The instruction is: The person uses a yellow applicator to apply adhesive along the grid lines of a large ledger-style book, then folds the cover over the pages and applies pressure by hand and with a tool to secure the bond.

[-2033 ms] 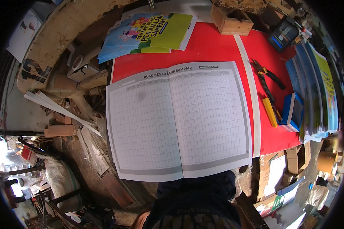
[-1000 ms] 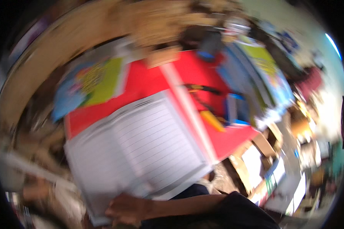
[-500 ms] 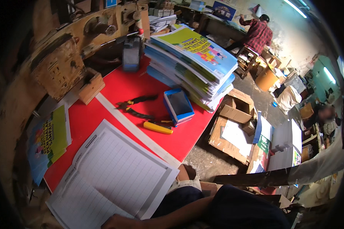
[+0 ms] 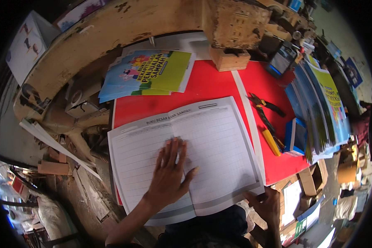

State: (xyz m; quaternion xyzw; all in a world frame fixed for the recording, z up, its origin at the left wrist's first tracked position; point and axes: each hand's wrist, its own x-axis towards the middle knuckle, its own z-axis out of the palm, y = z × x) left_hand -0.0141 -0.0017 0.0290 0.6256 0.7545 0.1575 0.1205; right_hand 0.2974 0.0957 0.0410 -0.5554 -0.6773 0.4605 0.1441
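A large open ruled ledger book lies on the red table top. My left hand rests flat on its middle fold, fingers spread, palm down. My right hand is at the book's lower right corner, thumb and fingers on the page edge; whether it grips the corner is not clear.
A pile of colourful booklets lies at the back left, a taller stack of booklets at the right. Pliers, a yellow cutter, a small blue box and a wooden block are on the table.
The view swung away to the right and came back over the book. Both hands, absent two seconds ago, are now on the open book, and ruled pages show instead of gridded ones.
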